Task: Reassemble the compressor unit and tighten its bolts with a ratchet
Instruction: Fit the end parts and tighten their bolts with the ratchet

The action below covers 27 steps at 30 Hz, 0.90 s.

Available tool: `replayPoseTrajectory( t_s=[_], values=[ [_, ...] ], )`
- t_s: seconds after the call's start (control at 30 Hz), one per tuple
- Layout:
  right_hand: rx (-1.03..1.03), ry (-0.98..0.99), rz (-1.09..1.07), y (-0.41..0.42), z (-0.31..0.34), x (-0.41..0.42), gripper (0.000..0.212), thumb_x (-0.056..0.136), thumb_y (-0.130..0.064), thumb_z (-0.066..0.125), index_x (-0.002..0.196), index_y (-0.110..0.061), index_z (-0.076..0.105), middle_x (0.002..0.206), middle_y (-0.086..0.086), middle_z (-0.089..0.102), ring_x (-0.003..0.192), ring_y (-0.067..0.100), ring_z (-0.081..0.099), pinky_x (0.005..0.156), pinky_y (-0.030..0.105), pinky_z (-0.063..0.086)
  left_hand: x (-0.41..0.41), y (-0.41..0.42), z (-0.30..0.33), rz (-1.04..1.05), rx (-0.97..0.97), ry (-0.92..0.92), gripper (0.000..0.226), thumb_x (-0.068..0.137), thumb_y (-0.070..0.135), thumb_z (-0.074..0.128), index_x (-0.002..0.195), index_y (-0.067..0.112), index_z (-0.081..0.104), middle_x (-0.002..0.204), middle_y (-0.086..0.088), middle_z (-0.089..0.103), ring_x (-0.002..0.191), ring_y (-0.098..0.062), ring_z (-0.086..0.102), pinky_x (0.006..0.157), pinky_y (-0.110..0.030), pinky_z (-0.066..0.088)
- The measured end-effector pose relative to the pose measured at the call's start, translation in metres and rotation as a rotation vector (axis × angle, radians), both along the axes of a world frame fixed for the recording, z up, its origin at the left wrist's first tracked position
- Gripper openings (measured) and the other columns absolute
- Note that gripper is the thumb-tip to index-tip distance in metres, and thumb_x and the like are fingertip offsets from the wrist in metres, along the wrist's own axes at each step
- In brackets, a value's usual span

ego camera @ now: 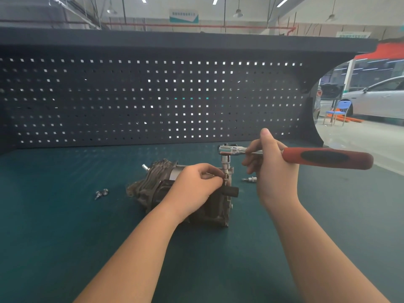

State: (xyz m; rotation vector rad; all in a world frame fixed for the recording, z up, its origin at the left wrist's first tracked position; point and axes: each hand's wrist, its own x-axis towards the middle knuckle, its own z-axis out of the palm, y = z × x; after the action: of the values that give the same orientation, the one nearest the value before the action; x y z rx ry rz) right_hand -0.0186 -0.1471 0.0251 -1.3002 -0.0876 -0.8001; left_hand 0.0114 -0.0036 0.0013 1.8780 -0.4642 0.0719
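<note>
The grey ribbed compressor unit [150, 186] lies on its side in the middle of the green bench mat [65, 215]. My right hand [273, 169] grips the ratchet [323, 157] by its metal shank, just ahead of the red and black handle. The ratchet's chrome head and socket [224, 159] point down onto the compressor's end plate. My left hand [194, 186] rests on the compressor and pinches a small bolt [225, 179] right under the socket. The hand hides the top of the housing.
Two loose bolts [101, 193] lie on the mat left of the compressor. Another bit or bolt [250, 179] lies to its right, behind my right hand. A dark pegboard wall [153, 101] closes off the back of the bench. Right of the bench are open floor, a blue chair and a parked car.
</note>
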Motion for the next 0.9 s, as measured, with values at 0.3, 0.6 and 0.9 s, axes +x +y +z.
replayPoseTrajectory(
  t_s=[0.3, 0.6, 0.9],
  values=[
    [0.024, 0.016, -0.074, 0.004, -0.002, 0.0, 0.047, 0.09, -0.041, 0.046, 0.049, -0.023, 0.06, 0.047, -0.004, 0.055, 0.041, 0.008, 0.047, 0.043, 0.014, 0.038, -0.003, -0.019, -0.001, 0.086, -0.262, -0.096, 0.012, 0.077, 0.033, 0.081, 0.081, 0.03, 0.069, 0.081, 0.009, 0.076, 0.079, -0.005, 0.071, 0.076, -0.024, 0.057],
    [-0.728, -0.248, -0.572, 0.047, -0.015, -0.01, 0.048, 0.09, -0.038, 0.046, 0.054, -0.005, 0.046, 0.051, 0.006, 0.041, 0.051, 0.025, 0.043, 0.05, 0.041, 0.038, -0.014, -0.027, 0.001, 0.136, -0.321, -0.2, 0.032, 0.068, 0.066, 0.041, 0.054, 0.046, 0.062, 0.049, 0.017, 0.055, 0.054, -0.005, 0.052, 0.056, -0.027, 0.046],
    [0.387, 0.037, 0.164, -0.004, -0.002, 0.004, 0.032, 0.089, -0.023, 0.058, 0.058, -0.018, 0.054, 0.043, -0.006, 0.034, 0.037, 0.01, 0.027, 0.044, 0.022, 0.023, -0.005, -0.022, 0.0, 0.054, -0.274, -0.134, 0.012, 0.088, 0.023, 0.071, 0.079, 0.029, 0.076, 0.074, 0.008, 0.076, 0.072, -0.003, 0.069, 0.079, -0.029, 0.055]
  ],
)
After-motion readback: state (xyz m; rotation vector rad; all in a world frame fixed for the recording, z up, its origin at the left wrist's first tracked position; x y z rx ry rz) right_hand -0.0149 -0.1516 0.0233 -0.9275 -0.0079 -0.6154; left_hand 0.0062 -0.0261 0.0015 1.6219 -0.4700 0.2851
